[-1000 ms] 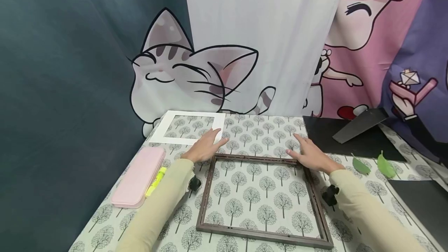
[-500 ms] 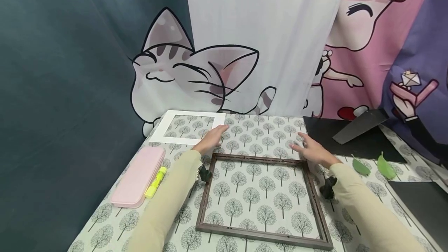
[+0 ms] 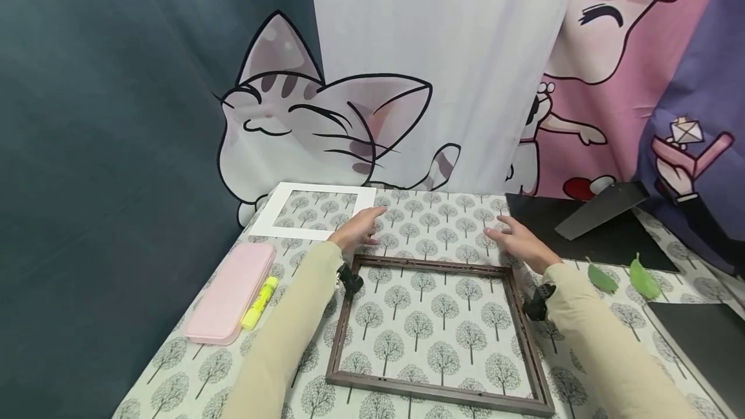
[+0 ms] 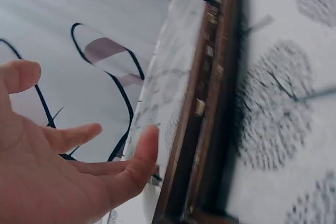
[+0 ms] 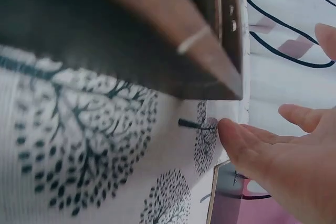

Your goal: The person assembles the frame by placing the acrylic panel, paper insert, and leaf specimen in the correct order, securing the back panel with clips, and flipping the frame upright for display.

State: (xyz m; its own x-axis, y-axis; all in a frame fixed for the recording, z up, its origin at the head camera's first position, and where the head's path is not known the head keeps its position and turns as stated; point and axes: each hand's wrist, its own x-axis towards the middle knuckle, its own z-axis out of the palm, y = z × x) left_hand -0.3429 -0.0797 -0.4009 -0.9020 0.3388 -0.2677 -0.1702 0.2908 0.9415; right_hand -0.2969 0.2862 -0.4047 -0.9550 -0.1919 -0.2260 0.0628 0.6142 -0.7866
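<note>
A dark brown picture frame (image 3: 439, 396) without glass or backing lies flat on the tree-print cloth. My left hand (image 3: 359, 228) hovers just beyond its far left corner, holding nothing. In the left wrist view the left hand (image 4: 79, 166) has its fingers spread and loosely bent beside the frame's wooden edge (image 4: 202, 93). Past the far right corner is my right hand (image 3: 522, 242), its fingers extended and apart. The right wrist view has the right hand (image 5: 283, 150) near the frame's corner (image 5: 226, 85), with nothing in its grasp.
A white mat board (image 3: 273, 215) lies at the back left. Left of the frame are a pink case (image 3: 233, 293) and a yellow highlighter (image 3: 259, 303). Rightward lie a black backing board (image 3: 625, 241) with a raised stand (image 3: 602, 209), two green leaves (image 3: 643, 277) and a dark panel (image 3: 704, 335).
My left hand has shifted right and turned, off the mat board's edge. The right hand has moved slightly right, away from the frame's corner. The frame has stayed in place.
</note>
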